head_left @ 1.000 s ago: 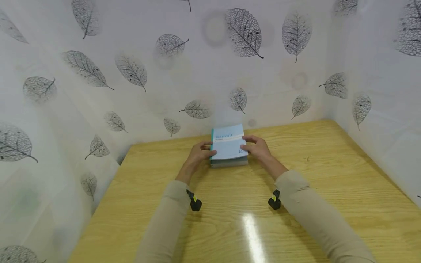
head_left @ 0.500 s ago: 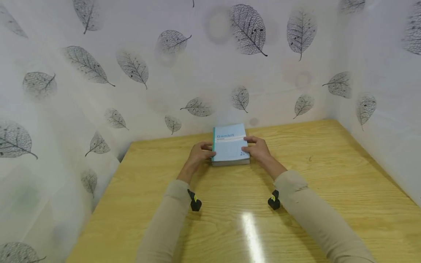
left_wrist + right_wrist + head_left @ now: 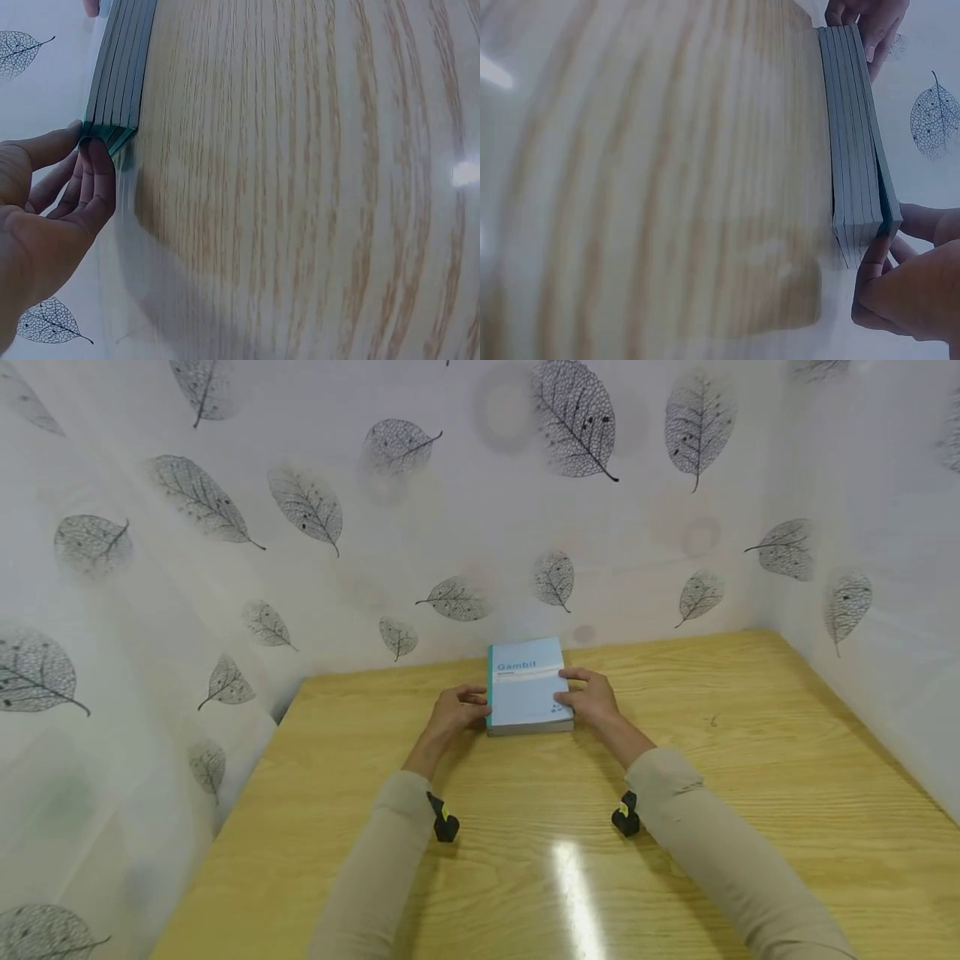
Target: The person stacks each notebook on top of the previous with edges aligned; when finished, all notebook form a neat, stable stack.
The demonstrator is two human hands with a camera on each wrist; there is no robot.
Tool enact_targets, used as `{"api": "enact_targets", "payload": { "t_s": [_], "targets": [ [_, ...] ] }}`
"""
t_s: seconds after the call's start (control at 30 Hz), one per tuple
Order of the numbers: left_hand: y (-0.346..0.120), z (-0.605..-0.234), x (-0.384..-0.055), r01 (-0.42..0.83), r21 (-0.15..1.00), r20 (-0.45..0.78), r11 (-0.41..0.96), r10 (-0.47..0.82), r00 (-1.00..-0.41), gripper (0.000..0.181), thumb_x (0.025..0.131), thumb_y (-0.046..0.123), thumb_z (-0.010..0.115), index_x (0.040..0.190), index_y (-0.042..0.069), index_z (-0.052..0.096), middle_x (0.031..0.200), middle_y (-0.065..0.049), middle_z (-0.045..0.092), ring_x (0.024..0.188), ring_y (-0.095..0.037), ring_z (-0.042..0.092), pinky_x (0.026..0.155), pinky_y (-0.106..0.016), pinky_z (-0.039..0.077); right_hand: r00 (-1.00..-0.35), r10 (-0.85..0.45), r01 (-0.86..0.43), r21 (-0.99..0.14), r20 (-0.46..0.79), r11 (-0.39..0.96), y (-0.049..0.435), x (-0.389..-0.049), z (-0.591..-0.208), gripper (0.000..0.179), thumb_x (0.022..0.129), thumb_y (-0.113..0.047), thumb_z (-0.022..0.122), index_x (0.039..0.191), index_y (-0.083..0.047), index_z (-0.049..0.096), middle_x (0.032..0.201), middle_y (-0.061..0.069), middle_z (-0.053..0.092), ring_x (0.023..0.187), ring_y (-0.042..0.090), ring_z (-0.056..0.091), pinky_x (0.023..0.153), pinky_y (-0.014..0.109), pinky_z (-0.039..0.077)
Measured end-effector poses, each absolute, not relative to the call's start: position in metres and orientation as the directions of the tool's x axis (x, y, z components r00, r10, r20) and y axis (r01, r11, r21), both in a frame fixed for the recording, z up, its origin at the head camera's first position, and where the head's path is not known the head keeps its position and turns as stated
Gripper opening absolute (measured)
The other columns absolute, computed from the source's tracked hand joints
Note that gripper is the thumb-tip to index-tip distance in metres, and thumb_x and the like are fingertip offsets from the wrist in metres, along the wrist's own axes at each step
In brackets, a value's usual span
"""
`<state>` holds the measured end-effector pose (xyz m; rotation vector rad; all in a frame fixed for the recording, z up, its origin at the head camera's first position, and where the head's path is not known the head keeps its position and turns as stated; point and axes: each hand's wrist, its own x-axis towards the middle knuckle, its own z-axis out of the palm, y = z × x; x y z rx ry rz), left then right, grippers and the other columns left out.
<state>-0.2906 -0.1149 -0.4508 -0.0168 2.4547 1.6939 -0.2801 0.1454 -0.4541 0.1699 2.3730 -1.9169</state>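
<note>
A stack of several notebooks (image 3: 528, 728) lies at the back of the wooden table, its grey page edges visible in both wrist views. On top is a light blue notebook (image 3: 528, 693) with a teal spine and the word "Gambit". At the spine side, my left hand (image 3: 453, 710) pinches the top notebook's edge, thumb above and curled fingers against the teal spines (image 3: 105, 133). My right hand (image 3: 592, 697) pinches its right edge between thumb and fingers. In the right wrist view, a narrow gap separates the top notebook (image 3: 877, 135) from those below at that corner.
The wooden table (image 3: 510, 802) reaches toward me, with a bright light reflection on it. Behind the stack and at both sides hangs a white curtain (image 3: 480, 510) printed with dark leaves. Small black devices (image 3: 446, 822) sit at both wrists.
The top notebook has come down onto the stack, so less of the page edges below shows in front. Both hands stay at its sides. The head view has tilted slightly downward.
</note>
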Motion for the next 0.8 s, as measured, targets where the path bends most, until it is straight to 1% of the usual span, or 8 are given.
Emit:
{"api": "enact_targets", "payload": {
  "t_s": [0.07,0.13,0.27,0.37,0.63,0.7,0.8],
  "targets": [
    [-0.114,-0.452,-0.290,-0.094,0.924,-0.134,0.370,0.083,-0.988,0.043,0.093,0.003,0.075,0.135,0.004,0.065,0.128,-0.018,0.065,0.116,-0.032,0.063,0.097,-0.037,0.058,-0.990,0.046,0.141,-0.965,-0.134,0.222,0.146,-0.279,-0.454,0.051,0.097,0.000,0.070,0.146,-0.004,0.058,0.162,0.020,0.038,0.113,0.027,0.060,0.071,0.017,0.051],
    [-0.113,-0.452,-0.290,-0.093,0.924,-0.133,0.371,0.085,-0.987,0.041,0.094,0.003,0.074,0.134,0.004,0.066,0.129,-0.018,0.065,0.116,-0.031,0.064,0.097,-0.035,0.058,-0.989,0.050,0.146,-0.961,-0.138,0.233,0.146,-0.279,-0.455,0.051,0.097,-0.001,0.070,0.146,-0.004,0.058,0.163,0.020,0.037,0.117,0.029,0.061,0.074,0.020,0.052],
    [-0.112,-0.454,-0.288,-0.098,0.938,-0.135,0.332,0.089,-0.987,0.039,0.096,0.000,0.071,0.135,0.002,0.065,0.130,-0.019,0.062,0.113,-0.031,0.065,0.094,-0.035,0.060,-0.988,0.040,0.153,-0.958,-0.148,0.243,0.148,-0.277,-0.456,0.050,0.098,-0.003,0.070,0.146,-0.004,0.057,0.164,0.019,0.035,0.129,0.034,0.058,0.088,0.029,0.055],
    [-0.112,-0.455,-0.286,-0.107,0.945,-0.141,0.310,0.088,-0.986,0.040,0.096,-0.001,0.071,0.135,0.001,0.065,0.130,-0.020,0.061,0.109,-0.030,0.066,0.093,-0.034,0.060,-0.988,0.026,0.154,-0.958,-0.153,0.242,0.149,-0.277,-0.457,0.050,0.099,-0.004,0.069,0.147,-0.004,0.056,0.166,0.018,0.034,0.133,0.035,0.055,0.096,0.035,0.054],
    [-0.113,-0.454,-0.286,-0.107,0.941,-0.141,0.322,0.084,-0.986,0.039,0.097,0.001,0.071,0.136,0.002,0.065,0.128,-0.018,0.062,0.109,-0.029,0.066,0.093,-0.033,0.060,-0.988,0.007,0.149,-0.960,-0.152,0.238,0.149,-0.277,-0.456,0.050,0.100,-0.004,0.067,0.149,-0.004,0.055,0.166,0.018,0.032,0.138,0.037,0.051,0.107,0.044,0.050],
    [-0.116,-0.454,-0.286,-0.109,0.941,-0.142,0.319,0.084,-0.986,0.037,0.099,0.003,0.068,0.136,0.001,0.064,0.127,-0.019,0.063,0.108,-0.030,0.067,0.094,-0.034,0.060,-0.988,-0.014,0.144,-0.960,-0.151,0.240,0.150,-0.276,-0.456,0.050,0.101,-0.007,0.066,0.150,-0.004,0.053,0.166,0.019,0.033,0.138,0.037,0.051,0.109,0.046,0.049],
    [-0.122,-0.450,-0.285,-0.115,0.947,-0.146,0.300,0.082,-0.986,0.034,0.103,0.008,0.063,0.137,0.000,0.063,0.125,-0.019,0.064,0.108,-0.032,0.068,0.095,-0.038,0.060,-0.988,-0.058,0.124,-0.952,-0.146,0.278,0.158,-0.273,-0.454,0.050,0.105,-0.014,0.061,0.153,-0.004,0.049,0.164,0.019,0.036,0.139,0.037,0.049,0.111,0.047,0.046]
  ]
}}
